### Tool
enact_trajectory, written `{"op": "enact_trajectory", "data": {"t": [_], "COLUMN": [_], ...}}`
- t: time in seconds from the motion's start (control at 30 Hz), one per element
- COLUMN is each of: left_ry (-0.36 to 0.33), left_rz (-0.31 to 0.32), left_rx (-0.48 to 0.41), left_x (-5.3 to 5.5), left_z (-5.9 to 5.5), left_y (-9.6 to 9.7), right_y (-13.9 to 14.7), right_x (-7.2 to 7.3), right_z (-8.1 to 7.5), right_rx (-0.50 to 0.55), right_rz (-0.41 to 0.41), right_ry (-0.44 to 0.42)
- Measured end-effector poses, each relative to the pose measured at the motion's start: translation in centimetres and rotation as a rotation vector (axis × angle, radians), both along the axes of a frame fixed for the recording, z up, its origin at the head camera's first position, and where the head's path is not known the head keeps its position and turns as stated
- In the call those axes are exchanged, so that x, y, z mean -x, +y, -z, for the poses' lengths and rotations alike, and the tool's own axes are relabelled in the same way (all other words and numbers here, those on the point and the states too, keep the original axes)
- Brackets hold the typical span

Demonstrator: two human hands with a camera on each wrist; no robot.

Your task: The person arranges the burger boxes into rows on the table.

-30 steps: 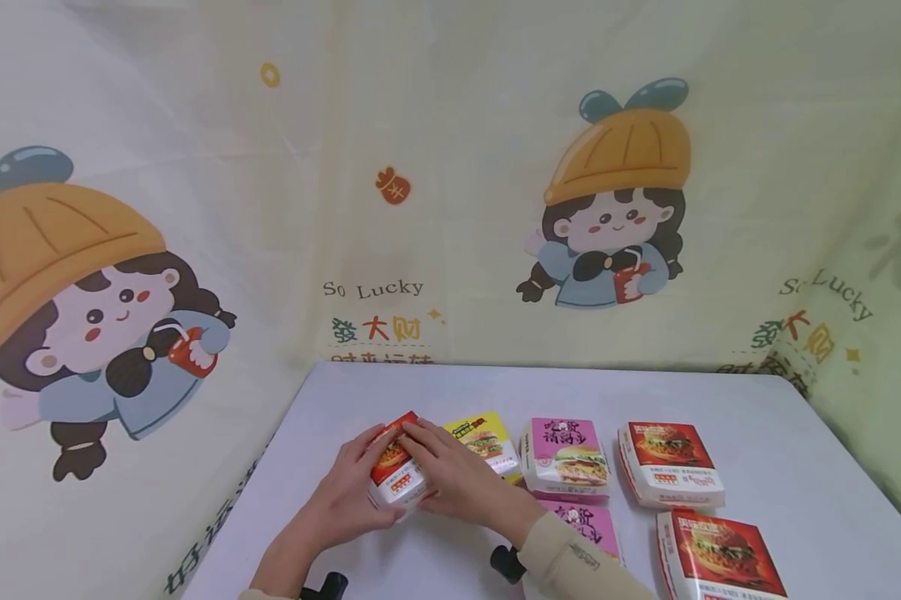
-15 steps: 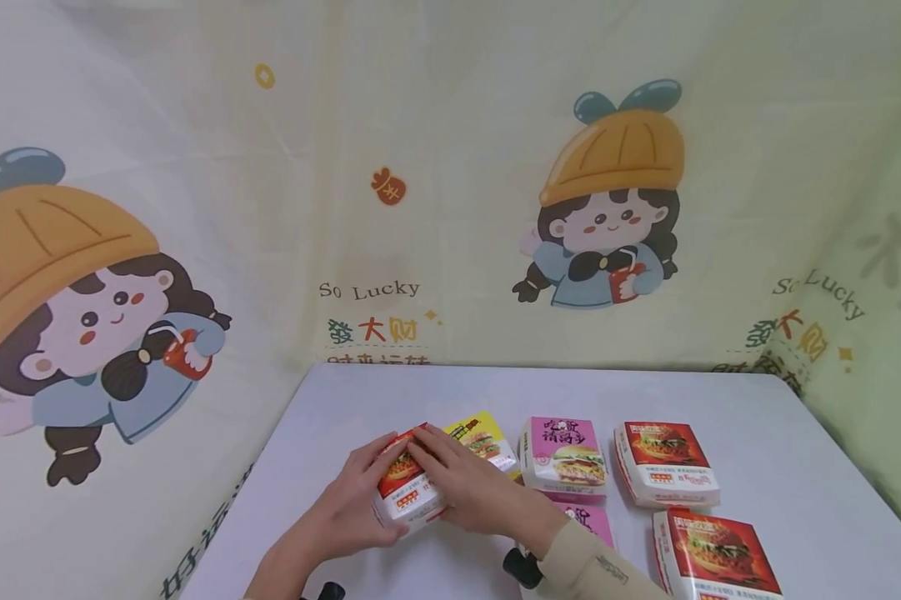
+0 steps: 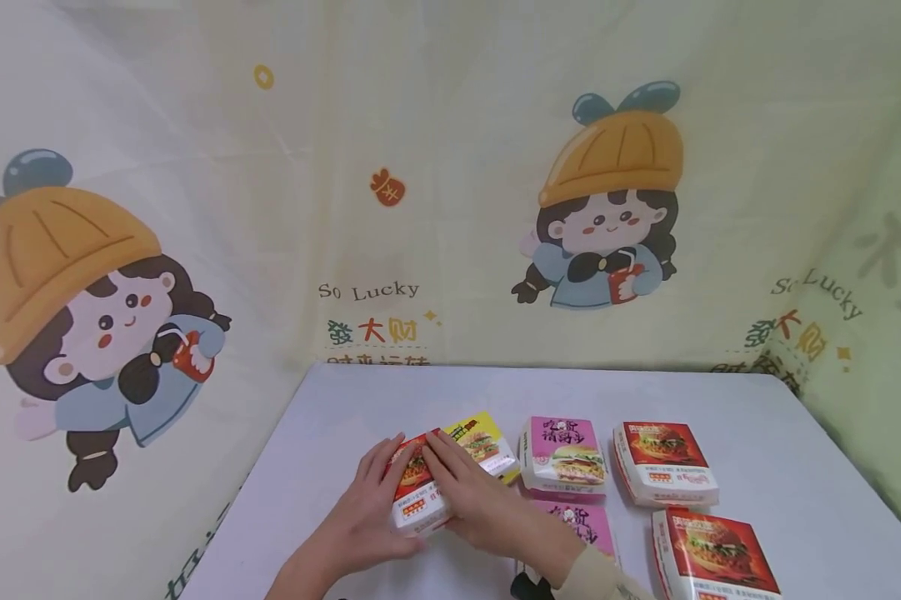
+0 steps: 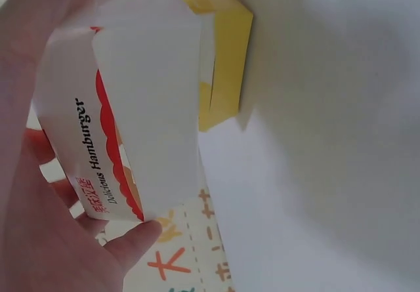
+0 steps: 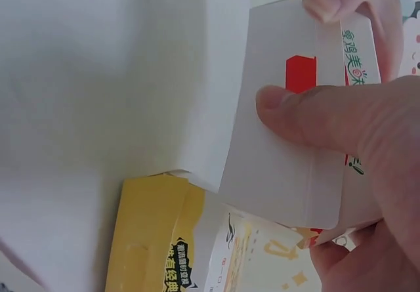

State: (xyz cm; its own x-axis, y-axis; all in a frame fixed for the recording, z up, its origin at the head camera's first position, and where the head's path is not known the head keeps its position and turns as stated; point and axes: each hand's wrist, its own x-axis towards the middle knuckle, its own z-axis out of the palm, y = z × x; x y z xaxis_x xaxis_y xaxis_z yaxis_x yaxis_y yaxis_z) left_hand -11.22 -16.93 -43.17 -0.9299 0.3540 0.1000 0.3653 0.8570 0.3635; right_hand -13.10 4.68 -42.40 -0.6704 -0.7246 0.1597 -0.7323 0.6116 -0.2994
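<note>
Both hands hold a red-and-white hamburger box (image 3: 418, 506) just left of the table's middle. My left hand (image 3: 363, 512) grips its left side, thumb at the near face and fingers over the top. On the other side, my right hand (image 3: 488, 510) grips the box, its fingers lying across the lid. In the right wrist view, the right thumb lies against a white face of the hamburger box (image 5: 275, 167). Right behind it stands a yellow burger box (image 3: 488, 446), partly covered by the right hand. Whether the two boxes touch is unclear.
To the right are two pink burger boxes, one farther back (image 3: 563, 454) and one nearer (image 3: 596, 529), partly hidden by the right arm. Beyond them lie two more red-and-white boxes, a far one (image 3: 668, 458) and a near one (image 3: 716, 554). A printed cloth (image 3: 465, 250) hangs behind the white table (image 3: 345, 400).
Both hands have moved the red-and-white box rightward and a little nearer to me, closer to the yellow box. The other boxes have stayed where they were.
</note>
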Motion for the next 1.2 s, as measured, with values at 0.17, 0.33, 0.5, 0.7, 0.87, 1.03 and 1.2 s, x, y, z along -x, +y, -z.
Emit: {"op": "enact_trajectory", "data": {"t": [0.17,0.33,0.5,0.7,0.87,1.03,1.2], "left_ry": [0.002,0.088,0.135,0.087,0.071,-0.001,-0.032], "left_rz": [-0.030,-0.024,0.009,0.049,0.104,0.143,0.156], "left_rx": [0.010,-0.001,-0.015,-0.045,-0.067,-0.113,-0.124], "left_x": [-0.2,-0.3,-0.5,-0.9,-1.3,-1.5,-1.8], "left_z": [0.1,0.0,-0.2,-0.3,-0.4,-0.4,-0.3], "left_y": [0.4,0.5,0.4,0.3,0.6,0.7,0.8], "right_y": [0.1,0.2,0.5,1.3,2.0,2.8,3.3], "right_x": [-0.4,-0.5,-0.8,-1.6,-2.0,-2.5,-3.2], "right_z": [0.3,0.3,0.2,0.2,0.3,0.3,0.3], "right_rx": [0.000,0.007,0.020,0.050,0.064,0.081,0.073], "right_rz": [0.011,0.030,0.037,0.033,0.044,0.039,0.039], "right_ry": [0.038,0.049,0.059,0.048,0.003,-0.040,-0.063]}}
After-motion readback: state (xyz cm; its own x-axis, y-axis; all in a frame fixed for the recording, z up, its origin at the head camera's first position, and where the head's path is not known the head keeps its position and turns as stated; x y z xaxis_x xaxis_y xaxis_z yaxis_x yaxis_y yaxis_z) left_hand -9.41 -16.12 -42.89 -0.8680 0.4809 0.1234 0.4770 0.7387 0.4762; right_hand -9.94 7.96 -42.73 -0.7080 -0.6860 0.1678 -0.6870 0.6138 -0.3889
